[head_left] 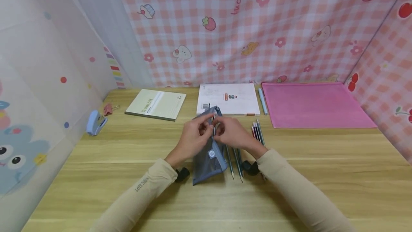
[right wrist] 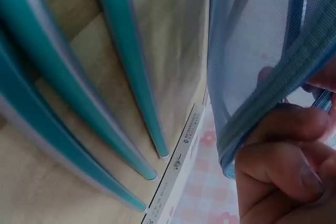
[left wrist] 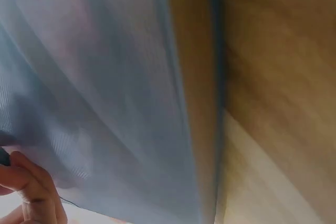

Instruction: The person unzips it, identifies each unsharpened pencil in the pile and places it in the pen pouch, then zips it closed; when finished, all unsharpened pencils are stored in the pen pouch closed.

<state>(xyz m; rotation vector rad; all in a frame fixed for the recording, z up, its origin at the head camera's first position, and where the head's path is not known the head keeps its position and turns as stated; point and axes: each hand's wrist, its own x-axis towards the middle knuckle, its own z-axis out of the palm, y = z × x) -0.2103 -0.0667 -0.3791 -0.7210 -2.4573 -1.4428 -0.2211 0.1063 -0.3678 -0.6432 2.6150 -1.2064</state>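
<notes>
The mesh pouch [head_left: 206, 167] stands tilted on the wooden table [head_left: 112, 160], ahead of the person, its far end before the white book [head_left: 212, 96]; judged light, soft and floppy, liable to sag or fold, unlikely to slip or break; best hold is the zip edge [right wrist: 283, 80], which looks firmer than the mesh. Left hand [head_left: 193, 131] and right hand [head_left: 234, 132] are close together, each with thumb and fingers pinched on the pouch's upper edge; what lies between the fingertips cannot be told.

Just right of the pouch lie teal pencils [right wrist: 127, 51], partly beneath the right wrist; these are judged the chief obstruction, being apt to roll if knocked; beyond are a blue pen [head_left: 263, 102] and pink folder [head_left: 318, 106]; to the left, well apart, a notebook [head_left: 170, 103], binder clip [head_left: 108, 109] and stapler [head_left: 93, 122], none in the way.
</notes>
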